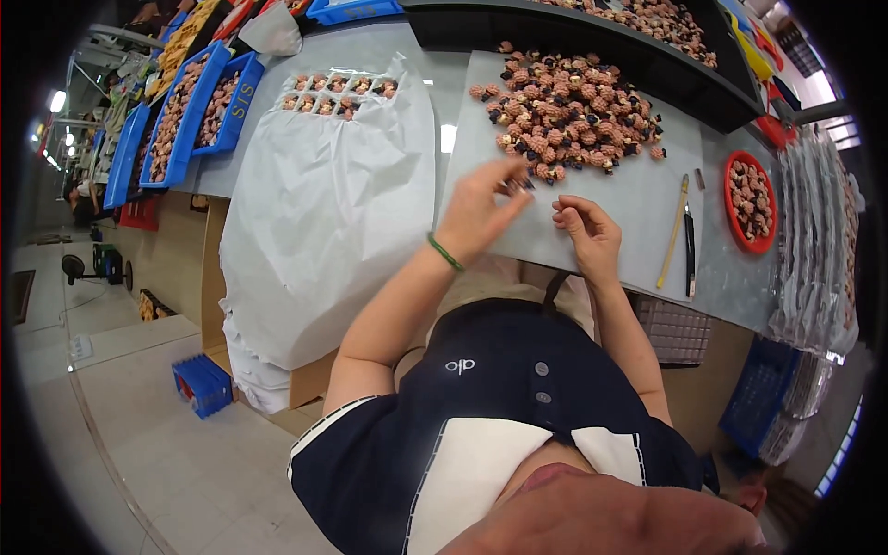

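My left hand (476,208), a green band (445,252) on its wrist, is raised over the front of the white work sheet (472,120). Between its thumb and fingers is a small dark-and-pink figurine (520,184), partly covered by the fingers. My right hand (594,236) is close by on the right, its fingers curled toward the thumb; whatever they may hold is hidden. Just beyond both hands lies a loose pile of small pink, knobbly figurines (573,116) with dark parts. Similar figurines sit in rows in a clear tray (338,95) to the left, partly under thin white sheeting (324,203).
A yellow stick (672,231) and a black-handled pen-like tool (689,250) lie at right, beside a red bowl (751,202) of figurines. Stacked clear trays (809,240) stand at the right edge. A black bin (592,35) borders the back; blue crates (180,116) stand far left.
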A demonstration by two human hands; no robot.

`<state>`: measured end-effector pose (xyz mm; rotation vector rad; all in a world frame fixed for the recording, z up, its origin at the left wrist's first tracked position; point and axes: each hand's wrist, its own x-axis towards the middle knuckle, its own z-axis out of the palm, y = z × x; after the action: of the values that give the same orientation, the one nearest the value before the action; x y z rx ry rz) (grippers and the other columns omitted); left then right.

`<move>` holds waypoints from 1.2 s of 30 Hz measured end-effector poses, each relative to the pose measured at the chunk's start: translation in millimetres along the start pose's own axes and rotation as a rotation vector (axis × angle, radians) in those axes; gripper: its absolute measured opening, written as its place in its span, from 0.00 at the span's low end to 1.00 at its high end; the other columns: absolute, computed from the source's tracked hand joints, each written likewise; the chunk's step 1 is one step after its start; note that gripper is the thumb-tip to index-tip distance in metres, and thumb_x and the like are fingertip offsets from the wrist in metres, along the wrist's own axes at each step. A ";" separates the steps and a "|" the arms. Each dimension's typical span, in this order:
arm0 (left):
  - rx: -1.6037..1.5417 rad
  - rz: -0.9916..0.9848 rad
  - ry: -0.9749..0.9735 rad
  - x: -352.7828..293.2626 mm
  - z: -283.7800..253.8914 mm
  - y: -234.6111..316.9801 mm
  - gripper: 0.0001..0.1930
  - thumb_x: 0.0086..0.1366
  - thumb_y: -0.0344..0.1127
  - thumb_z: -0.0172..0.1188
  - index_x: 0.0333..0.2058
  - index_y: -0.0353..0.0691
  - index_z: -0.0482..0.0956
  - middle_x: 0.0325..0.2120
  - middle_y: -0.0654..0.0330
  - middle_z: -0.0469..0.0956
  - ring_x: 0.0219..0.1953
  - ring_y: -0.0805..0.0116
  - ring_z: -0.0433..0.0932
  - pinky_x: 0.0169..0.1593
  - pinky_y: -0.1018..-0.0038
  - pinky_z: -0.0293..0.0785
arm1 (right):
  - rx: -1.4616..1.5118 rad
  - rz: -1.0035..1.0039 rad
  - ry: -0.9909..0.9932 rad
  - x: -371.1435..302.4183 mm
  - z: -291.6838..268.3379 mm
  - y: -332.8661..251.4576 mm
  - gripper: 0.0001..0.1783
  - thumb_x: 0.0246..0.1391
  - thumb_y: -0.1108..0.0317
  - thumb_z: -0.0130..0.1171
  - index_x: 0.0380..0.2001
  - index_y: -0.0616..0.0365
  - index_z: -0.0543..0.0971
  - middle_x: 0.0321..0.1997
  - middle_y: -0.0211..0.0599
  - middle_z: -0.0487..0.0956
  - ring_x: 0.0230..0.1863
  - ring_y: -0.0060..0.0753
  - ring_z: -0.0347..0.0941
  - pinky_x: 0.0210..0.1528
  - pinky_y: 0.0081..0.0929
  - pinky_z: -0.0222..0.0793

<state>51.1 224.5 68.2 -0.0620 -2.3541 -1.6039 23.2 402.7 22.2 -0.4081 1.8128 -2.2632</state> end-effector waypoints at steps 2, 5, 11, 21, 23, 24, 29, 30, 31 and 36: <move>0.127 0.052 0.182 22.6 -35.8 -12.8 0.17 0.47 0.27 0.60 0.38 0.34 0.72 0.28 0.55 0.74 0.28 0.68 0.74 0.34 0.76 0.71 | -0.037 -0.006 0.006 1.8 -2.8 2.4 0.12 0.52 0.70 0.54 0.38 0.66 0.73 0.33 0.36 0.76 0.32 0.21 0.71 0.36 0.16 0.68; 0.598 -0.006 0.315 53.3 -99.2 -43.3 0.17 0.48 0.29 0.60 0.39 0.33 0.73 0.26 0.59 0.76 0.28 0.70 0.75 0.34 0.76 0.73 | -0.022 -0.016 0.022 1.7 -6.8 5.0 0.11 0.52 0.69 0.53 0.37 0.66 0.74 0.32 0.36 0.76 0.31 0.20 0.70 0.35 0.16 0.68; 0.866 -0.043 0.249 60.5 -131.4 -101.3 0.09 0.50 0.32 0.58 0.27 0.33 0.70 0.23 0.54 0.73 0.29 0.52 0.68 0.36 0.63 0.65 | -0.052 -0.024 0.017 2.2 -12.6 4.3 0.11 0.54 0.70 0.51 0.37 0.66 0.74 0.32 0.38 0.76 0.31 0.22 0.71 0.34 0.18 0.67; 1.187 -0.296 0.091 56.5 -94.9 -120.2 0.35 0.63 0.55 0.33 0.56 0.29 0.49 0.59 0.47 0.45 0.63 0.48 0.34 0.57 0.44 0.30 | -0.036 -0.004 0.001 5.1 -23.3 16.9 0.10 0.53 0.70 0.51 0.36 0.66 0.74 0.32 0.37 0.76 0.31 0.21 0.70 0.33 0.17 0.67; 1.116 -0.331 0.067 59.2 -89.9 -110.9 0.34 0.63 0.54 0.36 0.56 0.29 0.50 0.60 0.46 0.44 0.63 0.48 0.33 0.57 0.43 0.28 | -0.033 -0.007 -0.007 3.5 -26.1 17.8 0.10 0.53 0.70 0.51 0.36 0.66 0.74 0.32 0.36 0.76 0.31 0.21 0.70 0.33 0.17 0.67; 1.314 -0.156 0.198 61.2 -79.3 -103.0 0.31 0.62 0.51 0.40 0.54 0.30 0.55 0.57 0.46 0.50 0.61 0.48 0.41 0.57 0.46 0.36 | -0.032 0.001 -0.003 3.4 -28.1 19.0 0.10 0.53 0.70 0.51 0.36 0.66 0.74 0.32 0.36 0.76 0.31 0.21 0.70 0.33 0.16 0.67; 0.678 0.082 0.148 60.6 -16.7 -62.7 0.16 0.56 0.39 0.54 0.39 0.35 0.72 0.37 0.50 0.70 0.41 0.52 0.67 0.43 0.64 0.64 | -0.046 0.007 0.003 3.1 -31.1 21.6 0.09 0.53 0.71 0.51 0.36 0.66 0.74 0.31 0.36 0.76 0.30 0.20 0.70 0.33 0.16 0.67; 0.584 0.035 0.132 56.6 0.0 -62.3 0.13 0.55 0.39 0.55 0.35 0.36 0.75 0.32 0.52 0.72 0.35 0.55 0.69 0.38 0.67 0.66 | -0.043 0.005 -0.002 2.7 -31.3 20.4 0.09 0.53 0.71 0.51 0.36 0.66 0.74 0.31 0.36 0.76 0.30 0.20 0.70 0.33 0.16 0.67; 0.584 0.033 0.138 53.0 12.0 -63.6 0.13 0.55 0.39 0.55 0.35 0.36 0.75 0.32 0.52 0.72 0.35 0.55 0.69 0.38 0.67 0.66 | -0.042 0.004 -0.006 2.9 -30.7 19.8 0.09 0.53 0.71 0.51 0.36 0.66 0.74 0.31 0.36 0.76 0.30 0.20 0.70 0.33 0.16 0.67; 0.645 0.071 0.191 49.1 29.7 -72.7 0.13 0.53 0.39 0.58 0.32 0.36 0.76 0.27 0.54 0.74 0.30 0.61 0.72 0.36 0.71 0.68 | -0.044 0.002 -0.002 2.1 -30.9 20.4 0.09 0.53 0.71 0.51 0.36 0.66 0.74 0.31 0.36 0.76 0.31 0.20 0.70 0.33 0.16 0.67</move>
<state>-16.6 217.9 5.3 0.1360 -2.5529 -0.7217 10.5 425.9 -3.9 -0.4161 1.8643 -2.2235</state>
